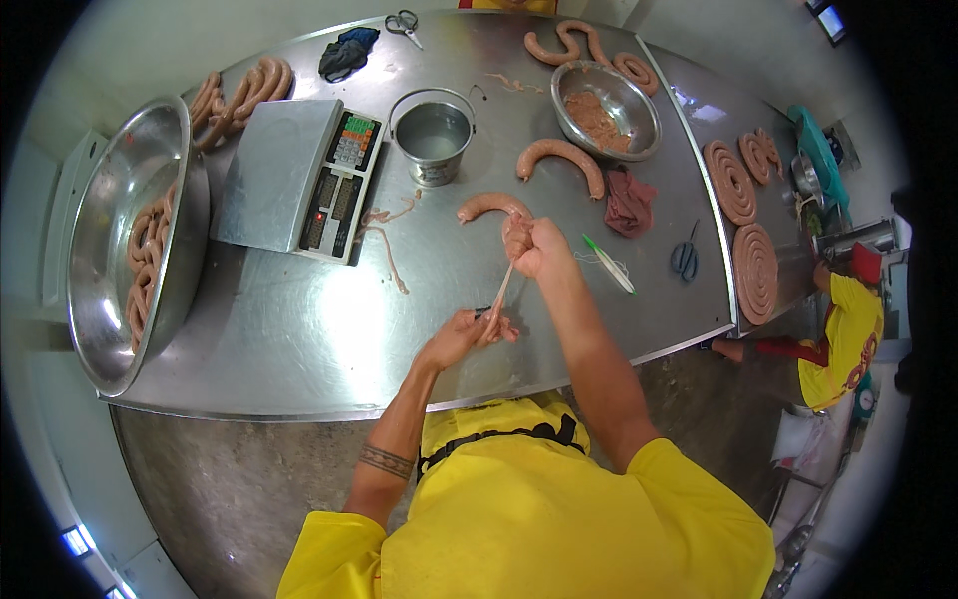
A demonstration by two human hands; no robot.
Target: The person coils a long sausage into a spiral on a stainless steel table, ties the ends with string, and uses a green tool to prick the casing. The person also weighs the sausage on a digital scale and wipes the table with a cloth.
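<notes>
My right hand (546,250) is closed around the near end of a short raw sausage (487,203), whose free end curves away to the left on the steel table. From that fist a thin, pale length of casing (504,290) stretches down to my left hand (459,339). My left fingers are closed on the casing, and some of it bunches at their tips. A small dark thing shows by the left fingers, too small to name. Beyond my right hand lies another curved sausage (561,158). A green-and-white pointed tool (609,265) with string rests to the right.
At left are a scale (289,180) and a large steel bowl (90,270) of sausages. Ahead stand a water pail (432,140) and a bowl of ground meat (639,120). Scissors (686,260) and a red cloth (629,203) lie right. A co-worker (843,339) stands far right.
</notes>
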